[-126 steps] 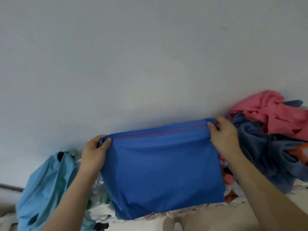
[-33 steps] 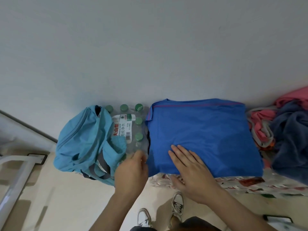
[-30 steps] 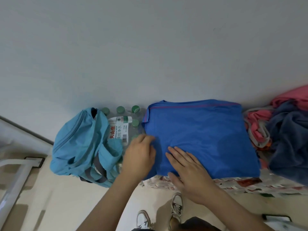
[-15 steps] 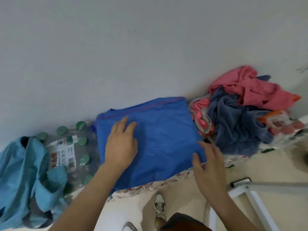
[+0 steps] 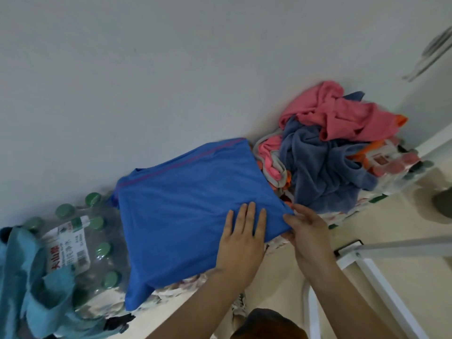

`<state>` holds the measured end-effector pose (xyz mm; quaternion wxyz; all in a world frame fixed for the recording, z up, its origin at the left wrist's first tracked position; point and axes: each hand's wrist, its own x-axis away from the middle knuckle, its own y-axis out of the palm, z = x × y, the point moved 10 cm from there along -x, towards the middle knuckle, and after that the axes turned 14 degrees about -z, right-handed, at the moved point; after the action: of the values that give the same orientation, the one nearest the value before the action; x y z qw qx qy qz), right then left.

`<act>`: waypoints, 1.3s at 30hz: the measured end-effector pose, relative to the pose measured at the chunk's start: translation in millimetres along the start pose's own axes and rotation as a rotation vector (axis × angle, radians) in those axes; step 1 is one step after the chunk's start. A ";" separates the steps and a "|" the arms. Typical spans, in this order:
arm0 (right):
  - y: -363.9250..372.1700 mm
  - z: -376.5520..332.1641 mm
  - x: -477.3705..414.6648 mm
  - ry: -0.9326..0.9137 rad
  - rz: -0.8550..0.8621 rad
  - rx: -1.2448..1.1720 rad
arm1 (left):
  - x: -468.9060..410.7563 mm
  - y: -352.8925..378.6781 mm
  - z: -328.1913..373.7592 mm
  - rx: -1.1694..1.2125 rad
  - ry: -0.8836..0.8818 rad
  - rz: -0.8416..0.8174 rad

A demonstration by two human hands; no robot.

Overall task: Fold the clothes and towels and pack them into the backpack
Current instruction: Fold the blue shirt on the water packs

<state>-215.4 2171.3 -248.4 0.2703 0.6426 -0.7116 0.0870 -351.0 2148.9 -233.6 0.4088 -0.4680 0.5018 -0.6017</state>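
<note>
Against the wall, head view only: blue shirt (image 5: 190,211) lies folded to a rough square on a patterned sheet (image 5: 171,293), between a wrapped pack of water bottles (image 5: 80,241) and a heap of unfolded laundry. Left hand (image 5: 242,243) lies palm down on the shirt's near-right part, fingers straight and close together, gripping nothing; probably pinning the layers so the fold doesn't slide. Right hand (image 5: 308,236) is at the shirt's near-right corner, thumb on top, fingers curled under the edge, pinching that corner; looks like prep for 1 more fold or a corner tidy. Both forearms come up from the bottom edge, the left one running diagonally, wrists low over the cloth. Light-blue backpack (image 5: 22,277) slumps at far left, touching the bottles, well apart from both hands; can't tell if its opening is unzipped. Pink towel (image 5: 342,113) sits on a grey-blue towel (image 5: 322,172) in the heap just beside the shirt, both crumpled, so most of the task looks undone.
</note>
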 end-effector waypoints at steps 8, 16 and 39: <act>8.9 -17.1 -13.7 0.013 -0.162 0.178 | -19.5 -12.0 12.7 0.081 -0.023 0.031; 56.5 -60.8 -8.6 -0.435 -0.656 1.181 | -22.3 -28.9 -1.9 0.257 0.019 0.047; 71.6 -51.2 -21.7 -0.738 -0.733 1.591 | 158.8 17.3 -152.4 0.400 -0.393 0.120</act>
<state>-269.7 2225.6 -200.2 -0.4778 0.8085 -0.2382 0.2475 -535.2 2027.1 -235.3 0.6173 -0.4553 0.3110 -0.5612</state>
